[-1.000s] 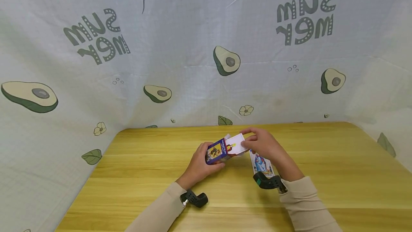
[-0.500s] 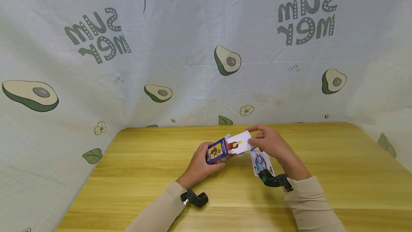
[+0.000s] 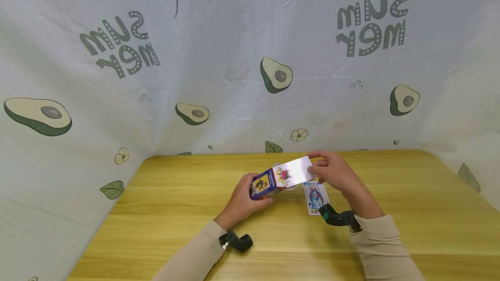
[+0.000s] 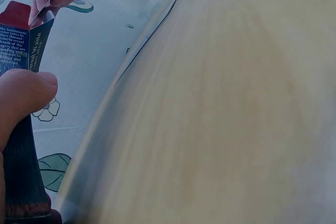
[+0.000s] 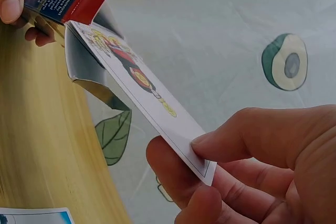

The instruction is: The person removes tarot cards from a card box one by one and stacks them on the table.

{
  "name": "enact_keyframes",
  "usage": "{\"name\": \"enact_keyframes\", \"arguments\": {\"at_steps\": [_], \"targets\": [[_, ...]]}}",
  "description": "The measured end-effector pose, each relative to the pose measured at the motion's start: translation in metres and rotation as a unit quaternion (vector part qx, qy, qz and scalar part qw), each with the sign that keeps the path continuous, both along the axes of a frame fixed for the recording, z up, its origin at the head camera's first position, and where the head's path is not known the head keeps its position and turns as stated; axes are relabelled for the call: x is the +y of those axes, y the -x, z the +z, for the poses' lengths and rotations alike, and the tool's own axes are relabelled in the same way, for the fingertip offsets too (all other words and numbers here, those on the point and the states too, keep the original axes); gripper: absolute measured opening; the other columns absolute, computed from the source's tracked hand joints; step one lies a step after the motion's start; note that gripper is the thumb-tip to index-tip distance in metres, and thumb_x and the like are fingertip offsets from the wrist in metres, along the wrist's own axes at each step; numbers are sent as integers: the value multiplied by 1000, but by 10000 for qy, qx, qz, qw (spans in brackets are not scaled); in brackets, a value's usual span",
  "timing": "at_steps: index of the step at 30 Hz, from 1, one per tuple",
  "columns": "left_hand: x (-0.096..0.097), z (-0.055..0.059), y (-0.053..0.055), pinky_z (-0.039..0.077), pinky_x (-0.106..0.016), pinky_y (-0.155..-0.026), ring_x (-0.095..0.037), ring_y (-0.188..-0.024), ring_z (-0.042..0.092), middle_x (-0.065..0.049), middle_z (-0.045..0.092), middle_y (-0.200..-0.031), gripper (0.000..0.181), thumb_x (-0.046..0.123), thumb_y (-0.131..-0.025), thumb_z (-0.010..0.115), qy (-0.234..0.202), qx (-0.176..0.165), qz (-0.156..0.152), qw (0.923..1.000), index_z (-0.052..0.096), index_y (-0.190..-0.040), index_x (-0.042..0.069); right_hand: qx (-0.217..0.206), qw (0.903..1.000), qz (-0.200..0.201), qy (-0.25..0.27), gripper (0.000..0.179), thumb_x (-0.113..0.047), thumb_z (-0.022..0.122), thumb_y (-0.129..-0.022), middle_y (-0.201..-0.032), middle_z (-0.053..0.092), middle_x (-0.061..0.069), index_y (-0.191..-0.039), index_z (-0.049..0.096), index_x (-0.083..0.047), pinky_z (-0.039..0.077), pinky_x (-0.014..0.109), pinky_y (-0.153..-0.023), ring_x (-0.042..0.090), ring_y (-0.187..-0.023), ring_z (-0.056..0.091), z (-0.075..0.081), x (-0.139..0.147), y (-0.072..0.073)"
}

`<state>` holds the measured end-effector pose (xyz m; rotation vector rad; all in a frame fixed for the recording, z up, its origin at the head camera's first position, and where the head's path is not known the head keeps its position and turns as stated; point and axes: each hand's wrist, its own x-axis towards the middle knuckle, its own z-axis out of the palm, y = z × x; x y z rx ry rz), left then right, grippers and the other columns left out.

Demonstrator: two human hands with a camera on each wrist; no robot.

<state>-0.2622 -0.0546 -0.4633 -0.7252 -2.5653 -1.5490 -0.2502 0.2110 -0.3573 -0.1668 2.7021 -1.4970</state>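
My left hand grips a blue card box with a yellow picture on its front, its flaps open toward the right. A white-bordered tarot card with a figure in red and black sticks far out of the box's mouth. My right hand pinches the card's free end; in the right wrist view the thumb lies on the printed face and fingers are beneath. The card's inner end stays hidden in the box. On the table below the right hand lies another tarot card with a blue-robed figure, face up.
The wooden table spreads around both hands. A white cloth printed with avocados hangs behind the table's far edge and at its sides. Each wrist wears a black camera mount.
My right hand has moved right, drawing the card farther out of the box. The left hand and box hold still. More of the card on the table shows.
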Motion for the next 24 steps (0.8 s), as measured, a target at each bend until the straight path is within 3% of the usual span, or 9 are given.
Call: {"name": "enact_keyframes", "arguments": {"at_steps": [10, 17, 24], "targets": [[1, -1, 0, 48, -26, -83, -14, -99, 51, 2, 49, -114, 69, 38, -79, 79, 52, 3, -13, 10000, 45, -134, 15, 32, 9999, -143, -15, 48, -11, 57, -94, -111, 64, 24, -137, 43, 4, 52, 32, -68, 28, -82, 60, -2, 17, -4], [0, 1, -1, 48, -26, -82, -14, -98, 51, 2, 49, -113, 68, 37, -78, 80, 14, 0, 20, 10000, 45, -133, 15, 82, 9998, -100, 131, 47, -8, 55, -94, -108, 65, 23, -137, 42, 6, 52, 30, -67, 25, -79, 60, 2, 23, -2], [0, 2, 0, 47, -26, -80, -14, -96, 51, 2, 49, -112, 68, 37, -78, 80, 39, 47, 52, 10000, 45, -132, 15, 54, 9998, -132, 165, 50, -6, 54, -92, -107, 63, 23, -139, 40, 5, 51, 28, -65, 31, -83, 59, 3, 27, 1]]}}
